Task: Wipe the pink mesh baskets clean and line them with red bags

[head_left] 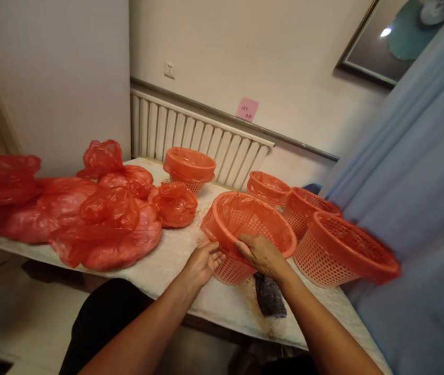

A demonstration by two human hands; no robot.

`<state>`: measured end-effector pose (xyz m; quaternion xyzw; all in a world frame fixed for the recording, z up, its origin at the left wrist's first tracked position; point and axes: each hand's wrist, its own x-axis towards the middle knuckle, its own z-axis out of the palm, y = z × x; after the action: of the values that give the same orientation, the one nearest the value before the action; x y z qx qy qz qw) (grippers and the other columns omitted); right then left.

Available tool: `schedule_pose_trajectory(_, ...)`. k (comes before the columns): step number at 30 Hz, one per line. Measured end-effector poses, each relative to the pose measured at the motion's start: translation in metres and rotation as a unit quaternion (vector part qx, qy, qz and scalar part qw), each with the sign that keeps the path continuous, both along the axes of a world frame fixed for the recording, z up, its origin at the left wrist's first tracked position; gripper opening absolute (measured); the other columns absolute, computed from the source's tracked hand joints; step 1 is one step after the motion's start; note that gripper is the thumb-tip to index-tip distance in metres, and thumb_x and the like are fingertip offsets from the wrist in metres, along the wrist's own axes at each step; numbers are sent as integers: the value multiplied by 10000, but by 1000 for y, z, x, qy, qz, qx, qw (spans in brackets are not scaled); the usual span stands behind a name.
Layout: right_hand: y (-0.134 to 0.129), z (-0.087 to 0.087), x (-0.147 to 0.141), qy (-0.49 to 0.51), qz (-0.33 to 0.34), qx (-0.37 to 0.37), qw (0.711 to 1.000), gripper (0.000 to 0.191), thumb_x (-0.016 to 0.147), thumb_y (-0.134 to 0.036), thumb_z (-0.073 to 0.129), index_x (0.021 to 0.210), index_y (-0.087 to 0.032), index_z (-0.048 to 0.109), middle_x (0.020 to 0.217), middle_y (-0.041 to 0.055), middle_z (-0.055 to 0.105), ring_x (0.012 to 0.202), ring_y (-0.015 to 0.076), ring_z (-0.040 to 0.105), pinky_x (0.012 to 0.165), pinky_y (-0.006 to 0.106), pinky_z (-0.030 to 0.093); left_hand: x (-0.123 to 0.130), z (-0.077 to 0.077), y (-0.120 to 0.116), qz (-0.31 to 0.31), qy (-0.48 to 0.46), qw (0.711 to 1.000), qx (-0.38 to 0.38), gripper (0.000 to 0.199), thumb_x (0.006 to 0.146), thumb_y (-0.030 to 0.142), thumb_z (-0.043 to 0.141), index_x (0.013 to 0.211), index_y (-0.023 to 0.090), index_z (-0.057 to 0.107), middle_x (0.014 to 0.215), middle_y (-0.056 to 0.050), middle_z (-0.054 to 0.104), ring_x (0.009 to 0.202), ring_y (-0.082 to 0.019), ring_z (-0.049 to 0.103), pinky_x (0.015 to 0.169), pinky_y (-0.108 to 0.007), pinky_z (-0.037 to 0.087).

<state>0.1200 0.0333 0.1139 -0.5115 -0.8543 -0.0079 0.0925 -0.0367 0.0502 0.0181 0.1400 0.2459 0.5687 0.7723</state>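
In front of me on the table stands a perforated plastic basket (233,271), tilted slightly and lined with a red plastic bag (253,208) folded over its rim. My right hand (263,255) grips the bag's folded edge at the near rim, its fingers over the top. At the basket's near left side is my left hand (203,263), its palm turned partly up and its fingers apart, close to the bag's lower edge. Whether the left fingertips touch the bag I cannot tell. A dark, crumpled bundle (269,297) lies below my right hand, near the table's front edge.
Bulging red bags (116,234) fill the left of the pale-covered table (170,255). A lined basket (189,166) stands at the back; several others, including one large basket (327,255), stand to the right beside a blue curtain (413,172). A radiator (198,135) runs behind.
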Motion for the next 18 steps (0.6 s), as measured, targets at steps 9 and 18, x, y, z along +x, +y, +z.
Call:
schedule_pose_trajectory(9,0,0,0,-22,-2,16,1000,415,997,-395,325,827,-165,626,647,23,597,575,126,480,567,247,258,-3,-18,-1,7,-36,999,-22,167,946,265,477,863,167,583,752,-41,658,620,-119,643,650,-249,540)
schedule_pose_trajectory(18,1,-2,1,-26,-4,25,999,445,1000,-420,311,817,-167,628,644,19,593,561,118,464,558,251,236,-6,3,12,32,4,999,18,124,877,248,607,994,211,624,828,-11,716,609,-113,649,564,-211,492)
